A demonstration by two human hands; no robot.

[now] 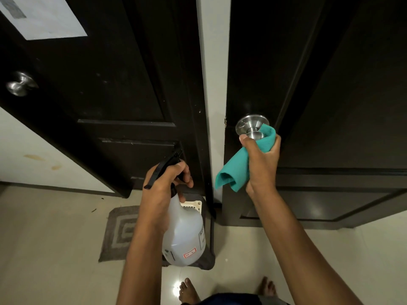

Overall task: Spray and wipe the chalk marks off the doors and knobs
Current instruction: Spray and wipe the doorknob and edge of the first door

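Note:
Two dark brown doors face me, the left door (99,84) and the right door (341,95). My right hand (262,159) grips a teal cloth (237,168) wrapped round the steel knob (251,126) of the right door. Droplets show on the knob's round plate. My left hand (165,183) holds a translucent white spray bottle (185,234) by its black trigger head, hanging low in front of the left door's right edge. A second steel knob (21,83) sits on the left door at the far left.
A white wall strip (214,62) separates the doors. A white paper sheet (44,16) is stuck on the left door at top. A grey mat (120,232) lies on the pale tiled floor, with a white vent grille (191,205) behind the bottle. My bare feet (189,291) show at the bottom.

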